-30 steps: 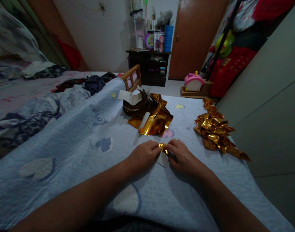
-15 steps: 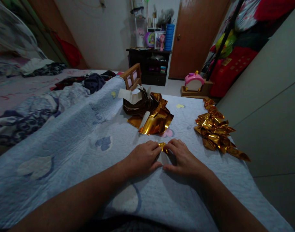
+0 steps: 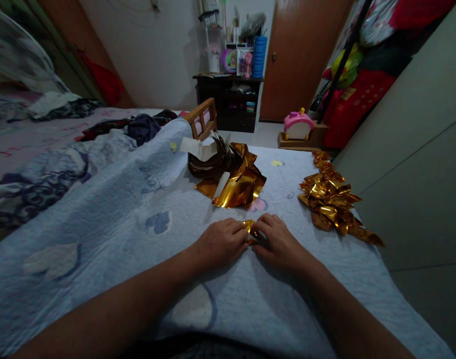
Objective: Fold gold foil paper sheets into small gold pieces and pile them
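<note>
A small piece of gold foil paper (image 3: 248, 225) is pinched between my two hands, low over the blue quilted cover (image 3: 138, 259). My left hand (image 3: 224, 243) has its fingers closed on the left side of the piece. From the right, my right hand (image 3: 274, 238) grips the other side with curled fingers. Most of the foil paper is hidden by my fingers. Just beyond them lies a loose stack of gold foil sheets (image 3: 239, 187) with brown and white backing. Off to the right rests a pile of folded gold foil pieces (image 3: 330, 199).
A wooden bed-end (image 3: 201, 119) stands behind the stack. Clothes (image 3: 143, 128) lie on the bed at left, near a fan (image 3: 20, 47). A pink toy case (image 3: 298, 125) and a dark cabinet (image 3: 228, 102) are at the back.
My thumbs have drawn in from the cover toward the foil piece, and the fingers have closed tighter round it. The stack and the pile look the same.
</note>
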`<state>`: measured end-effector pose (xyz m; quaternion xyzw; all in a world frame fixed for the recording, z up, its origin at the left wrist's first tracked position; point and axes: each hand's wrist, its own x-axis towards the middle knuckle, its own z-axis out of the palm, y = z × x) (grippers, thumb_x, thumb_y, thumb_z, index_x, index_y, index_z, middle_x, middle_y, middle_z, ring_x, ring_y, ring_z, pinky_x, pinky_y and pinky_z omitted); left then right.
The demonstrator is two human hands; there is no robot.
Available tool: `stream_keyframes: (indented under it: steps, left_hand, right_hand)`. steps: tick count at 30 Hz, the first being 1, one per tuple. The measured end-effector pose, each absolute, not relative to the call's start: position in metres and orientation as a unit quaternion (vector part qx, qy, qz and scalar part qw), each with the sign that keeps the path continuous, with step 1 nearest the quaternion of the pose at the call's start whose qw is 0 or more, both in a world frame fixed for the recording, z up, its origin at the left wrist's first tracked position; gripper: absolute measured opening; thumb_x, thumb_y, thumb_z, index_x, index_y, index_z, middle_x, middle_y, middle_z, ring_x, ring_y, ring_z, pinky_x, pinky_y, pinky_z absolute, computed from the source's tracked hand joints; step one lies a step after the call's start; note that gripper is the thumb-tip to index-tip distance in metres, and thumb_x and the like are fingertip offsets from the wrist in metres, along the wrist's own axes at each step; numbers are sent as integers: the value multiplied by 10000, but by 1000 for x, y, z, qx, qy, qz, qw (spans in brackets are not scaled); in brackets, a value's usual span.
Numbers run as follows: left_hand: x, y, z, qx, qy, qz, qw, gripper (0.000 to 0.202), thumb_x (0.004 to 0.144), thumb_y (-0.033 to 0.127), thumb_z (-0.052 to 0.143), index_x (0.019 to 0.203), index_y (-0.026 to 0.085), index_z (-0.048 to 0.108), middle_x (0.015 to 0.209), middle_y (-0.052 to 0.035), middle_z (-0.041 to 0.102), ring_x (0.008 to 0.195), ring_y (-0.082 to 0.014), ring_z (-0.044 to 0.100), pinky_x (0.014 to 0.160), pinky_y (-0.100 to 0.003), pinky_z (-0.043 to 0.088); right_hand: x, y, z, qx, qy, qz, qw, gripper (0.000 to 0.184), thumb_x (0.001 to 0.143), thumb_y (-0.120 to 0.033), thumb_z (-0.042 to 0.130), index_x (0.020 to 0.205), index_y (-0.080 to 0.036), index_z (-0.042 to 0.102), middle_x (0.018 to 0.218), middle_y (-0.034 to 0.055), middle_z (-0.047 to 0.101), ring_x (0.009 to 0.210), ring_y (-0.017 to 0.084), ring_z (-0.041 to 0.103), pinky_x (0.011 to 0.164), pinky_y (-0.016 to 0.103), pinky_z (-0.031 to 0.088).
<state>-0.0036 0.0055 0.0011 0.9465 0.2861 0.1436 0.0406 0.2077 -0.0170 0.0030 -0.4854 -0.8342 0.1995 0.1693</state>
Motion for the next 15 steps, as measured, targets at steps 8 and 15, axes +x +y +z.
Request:
stream_keyframes:
  steps: [8,15]
  left_hand:
    - [-8,14,-6,954,256,158,12,127,977,171,570,895,155,665,952,-68,700,880,-212,651,768,-332,550]
    - [-10,16,-1,945,268,172,76,147,973,180,556,859,157,646,947,-79,687,879,-200,640,774,-322,534]
  right_hand:
    - [204,-14,-3,-475,-827,210,217,190,831,-93,662,981,-199,614,1028,67,594,972,238,511,854,386,406]
    - [201,-11,-12,-474,-825,200,235,166,815,-75,633,914,-202,594,1000,64,599,956,236,514,834,376,396]
